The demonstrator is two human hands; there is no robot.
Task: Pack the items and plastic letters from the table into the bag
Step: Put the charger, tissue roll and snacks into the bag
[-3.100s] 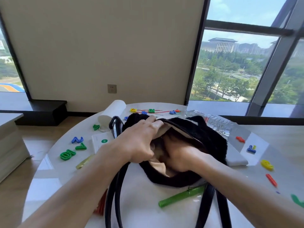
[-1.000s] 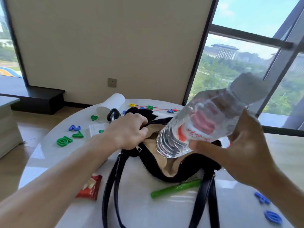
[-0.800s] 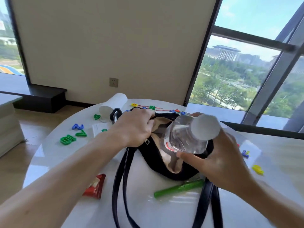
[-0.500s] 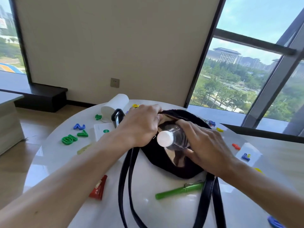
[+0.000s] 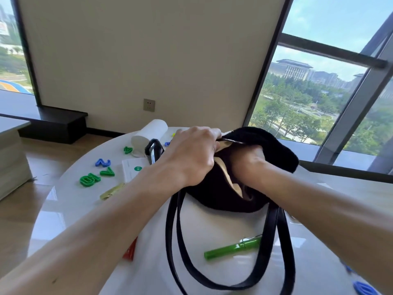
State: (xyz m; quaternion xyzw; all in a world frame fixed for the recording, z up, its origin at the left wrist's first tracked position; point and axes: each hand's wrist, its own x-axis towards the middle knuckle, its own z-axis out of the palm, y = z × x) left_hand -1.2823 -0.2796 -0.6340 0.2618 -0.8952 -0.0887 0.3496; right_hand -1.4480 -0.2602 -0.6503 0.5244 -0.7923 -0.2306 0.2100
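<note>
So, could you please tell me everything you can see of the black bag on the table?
The black bag looks soft and fuzzy outside, with a tan lining showing at its open mouth and a zip along the rim. It rests on the white round table, its mouth facing the person. The left hand grips the rim and holds it open; the right hand reaches inside, fingers hidden. Two glossy black straps loop toward the camera, one lying across a green pen.
</note>
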